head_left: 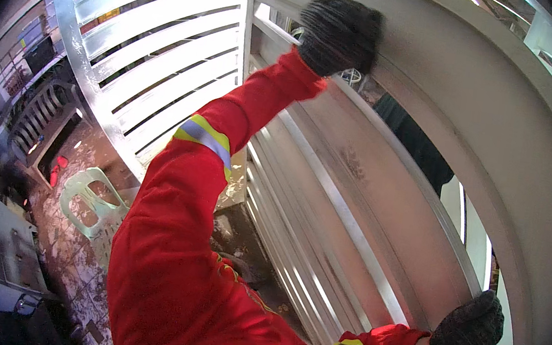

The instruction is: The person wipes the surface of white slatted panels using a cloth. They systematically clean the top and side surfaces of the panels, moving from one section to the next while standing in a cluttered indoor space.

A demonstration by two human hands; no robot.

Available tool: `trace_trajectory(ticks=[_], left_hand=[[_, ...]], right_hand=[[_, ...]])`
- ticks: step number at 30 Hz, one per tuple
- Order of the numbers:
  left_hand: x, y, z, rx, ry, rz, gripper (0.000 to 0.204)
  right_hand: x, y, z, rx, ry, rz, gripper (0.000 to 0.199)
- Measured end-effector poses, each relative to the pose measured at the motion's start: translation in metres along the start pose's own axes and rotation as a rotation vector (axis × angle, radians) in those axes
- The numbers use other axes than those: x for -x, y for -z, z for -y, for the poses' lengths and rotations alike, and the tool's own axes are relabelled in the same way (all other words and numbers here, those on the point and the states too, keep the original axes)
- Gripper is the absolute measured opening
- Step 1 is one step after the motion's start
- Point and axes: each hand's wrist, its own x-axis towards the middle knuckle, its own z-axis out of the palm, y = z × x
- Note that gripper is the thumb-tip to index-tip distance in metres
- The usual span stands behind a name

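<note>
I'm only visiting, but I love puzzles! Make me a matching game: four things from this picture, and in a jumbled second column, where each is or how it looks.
Column one
1. left gloved hand
2. right gloved hand
3. plastic chair
4. slatted panel behind the raised red sleeve

Column two
A. pale green, toward the left side of the picture
B. in the lower right of the picture
C. brightly lit, in the upper left
D. near the top middle of the picture

Right pairs: 1-D, 2-B, 3-A, 4-C.
</note>
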Motion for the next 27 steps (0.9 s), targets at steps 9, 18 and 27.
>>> trace_trajectory(ticks=[9, 18, 27], left_hand=[[0.005, 0.005, 0.026, -0.002, 0.143, 0.124, 0.039], [0.056, 0.017, 0.095, -0.182, 0.418, 0.312, 0.036], [0.005, -0.023, -0.012, 0.174, 0.122, 0.001, 0.039]], right_hand=[[0.004, -0.013, 0.000, 0.006, -0.002, -0.227, 0.027], [0.004, -0.016, -0.006, 0.069, 0.069, -0.215, 0.025], [0.001, -0.004, 0.006, -0.086, -0.070, -0.165, 0.027]])
